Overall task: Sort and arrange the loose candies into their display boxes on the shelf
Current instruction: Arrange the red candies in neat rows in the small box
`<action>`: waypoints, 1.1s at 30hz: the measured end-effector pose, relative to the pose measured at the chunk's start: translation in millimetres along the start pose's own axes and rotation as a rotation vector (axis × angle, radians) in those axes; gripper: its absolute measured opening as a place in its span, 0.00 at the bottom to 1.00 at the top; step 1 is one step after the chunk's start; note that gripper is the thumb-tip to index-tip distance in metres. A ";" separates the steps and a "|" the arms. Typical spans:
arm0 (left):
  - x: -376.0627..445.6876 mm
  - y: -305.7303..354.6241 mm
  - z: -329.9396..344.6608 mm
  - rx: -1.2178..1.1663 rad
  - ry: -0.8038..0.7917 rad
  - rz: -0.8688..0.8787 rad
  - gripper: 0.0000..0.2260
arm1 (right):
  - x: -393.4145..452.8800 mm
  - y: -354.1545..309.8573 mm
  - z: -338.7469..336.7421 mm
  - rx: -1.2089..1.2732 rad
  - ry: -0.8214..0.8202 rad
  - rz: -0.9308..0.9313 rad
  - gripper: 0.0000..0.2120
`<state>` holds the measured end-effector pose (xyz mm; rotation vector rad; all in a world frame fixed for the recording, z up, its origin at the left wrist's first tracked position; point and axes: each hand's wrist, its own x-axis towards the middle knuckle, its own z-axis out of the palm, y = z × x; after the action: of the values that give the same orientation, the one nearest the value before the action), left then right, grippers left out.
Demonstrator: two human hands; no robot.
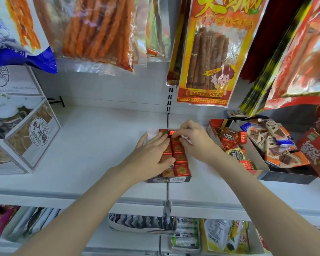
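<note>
A small display box (171, 179) stands in the middle of the white shelf (92, 148), filled with rows of square red-wrapped candies (181, 169). My left hand (152, 152) lies flat over the left column with straight fingers pressing on the candies. My right hand (191, 139) reaches to the far end of the box, and its fingertips pinch a red candy (174, 133) there. To the right, a larger open box (213, 133) holds loose mixed candies (231, 143) and chocolate bar wrappers (277, 143).
Cartons with a round emblem (24, 137) stand at the left of the shelf. Hanging snack bags (207, 52) crowd the space overhead. A red packet (318, 154) lies at the far right. The lower shelf holds more packets (218, 235).
</note>
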<state>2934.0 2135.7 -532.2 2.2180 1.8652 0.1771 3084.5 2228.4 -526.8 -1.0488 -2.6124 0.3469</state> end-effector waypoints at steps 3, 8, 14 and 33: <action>-0.5 -0.5 -0.4 -0.008 -0.012 0.011 0.31 | 0.7 -3.4 -4.9 0.074 0.073 0.021 0.15; 3.2 0.7 0.3 -0.026 -0.033 0.035 0.29 | 12.6 -3.4 -13.7 0.110 0.148 0.050 0.12; 7.4 1.9 5.6 0.001 -0.020 0.016 0.26 | 19.5 1.5 -8.6 0.122 0.116 0.079 0.06; 6.0 -3.5 4.4 -0.130 0.058 0.052 0.26 | 14.8 5.5 -9.5 0.004 0.016 -0.035 0.11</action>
<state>2932.9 2141.6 -537.7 2.1960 1.7710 0.3649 3081.3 2243.7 -517.1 -0.9988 -2.6120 0.3339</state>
